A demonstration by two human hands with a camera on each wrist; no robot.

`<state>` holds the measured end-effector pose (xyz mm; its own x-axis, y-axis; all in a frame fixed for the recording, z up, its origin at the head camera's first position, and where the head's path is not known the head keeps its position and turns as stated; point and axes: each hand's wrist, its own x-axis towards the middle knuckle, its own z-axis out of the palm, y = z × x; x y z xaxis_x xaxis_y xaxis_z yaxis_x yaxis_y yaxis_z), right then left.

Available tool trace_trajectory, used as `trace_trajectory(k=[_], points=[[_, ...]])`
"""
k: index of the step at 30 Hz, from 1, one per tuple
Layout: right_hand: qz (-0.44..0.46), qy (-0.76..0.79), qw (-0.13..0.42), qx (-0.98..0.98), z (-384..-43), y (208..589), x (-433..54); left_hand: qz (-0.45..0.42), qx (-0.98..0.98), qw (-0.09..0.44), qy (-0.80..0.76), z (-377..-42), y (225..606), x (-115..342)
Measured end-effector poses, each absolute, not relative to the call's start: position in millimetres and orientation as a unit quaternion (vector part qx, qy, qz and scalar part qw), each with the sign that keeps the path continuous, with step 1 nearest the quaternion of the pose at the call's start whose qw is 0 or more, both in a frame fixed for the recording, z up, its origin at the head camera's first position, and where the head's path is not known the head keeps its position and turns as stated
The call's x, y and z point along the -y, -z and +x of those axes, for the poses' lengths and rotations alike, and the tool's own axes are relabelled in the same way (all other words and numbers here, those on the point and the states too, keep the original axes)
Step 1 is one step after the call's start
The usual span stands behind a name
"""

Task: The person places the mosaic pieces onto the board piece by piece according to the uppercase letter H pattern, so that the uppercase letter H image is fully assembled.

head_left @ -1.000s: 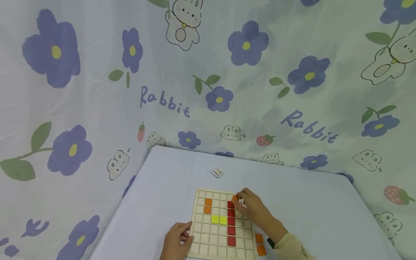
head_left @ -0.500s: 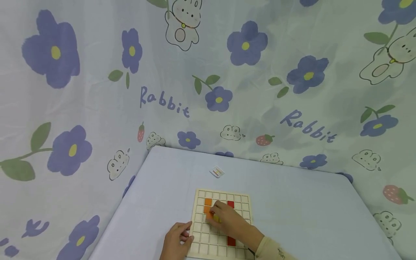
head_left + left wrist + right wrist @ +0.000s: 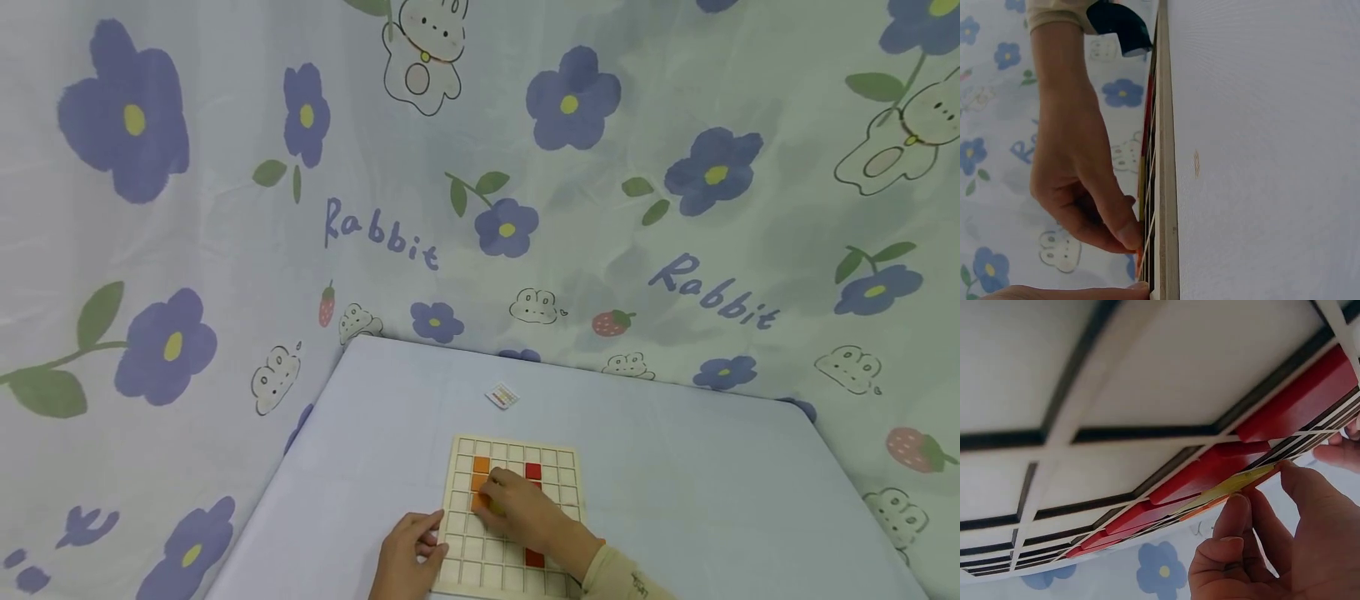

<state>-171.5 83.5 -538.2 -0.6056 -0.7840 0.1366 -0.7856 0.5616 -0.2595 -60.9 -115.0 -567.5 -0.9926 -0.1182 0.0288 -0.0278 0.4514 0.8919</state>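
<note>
A wooden grid board (image 3: 468,550) lies on the table, its left edge held by my left hand (image 3: 407,554) with thumb and index finger at the rim. My right hand (image 3: 527,510) reaches across the board. Between its thumb and fingertips it pinches an orange tile (image 3: 478,502) at a square below two other orange tiles (image 3: 482,464). A column of red tiles (image 3: 533,471) runs down the board, partly hidden by the right hand and forearm. In the right wrist view, a yellow tile (image 3: 1229,485) shows beside the red ones.
Behind the board lies a small printed card (image 3: 502,395) with coloured squares. A flower and rabbit patterned curtain (image 3: 570,208) hangs around the white-covered table (image 3: 675,467). Beside the right sleeve (image 3: 622,575), a sliver of loose orange tile (image 3: 601,542) shows.
My right hand has moved left and nearer from the board's far right side, carrying the orange tile to the square under the other orange ones. The left hand stays at the board's edge.
</note>
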Motion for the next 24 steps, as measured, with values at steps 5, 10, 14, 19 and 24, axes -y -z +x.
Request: trace_trajectory(k=[5, 10, 14, 19, 24], points=[[0.452, -0.158, 0.006, 0.878, -170.4, 536.6, -82.7, 0.036, 0.851, 0.045, 0.521, -60.3, 565.0, 113.9], [0.460, -0.163, 0.017, 0.872, -169.9, 537.1, -82.1, 0.039, 0.851, 0.045, 0.522, -59.7, 563.2, 113.7], [0.457, -0.160, 0.013, 0.875, -170.3, 535.6, -83.4, 0.037, 0.850, 0.046, 0.524, -59.2, 562.4, 113.2], [0.437, -0.176, 0.004, 0.882, -174.1, 527.9, -96.3, 0.036, 0.849, 0.046, 0.525, -59.8, 563.3, 113.0], [0.385, -0.211, 0.000, 0.898, -177.1, 521.3, -128.1, 0.042, 0.850, 0.039, 0.524, -61.0, 564.1, 114.1]])
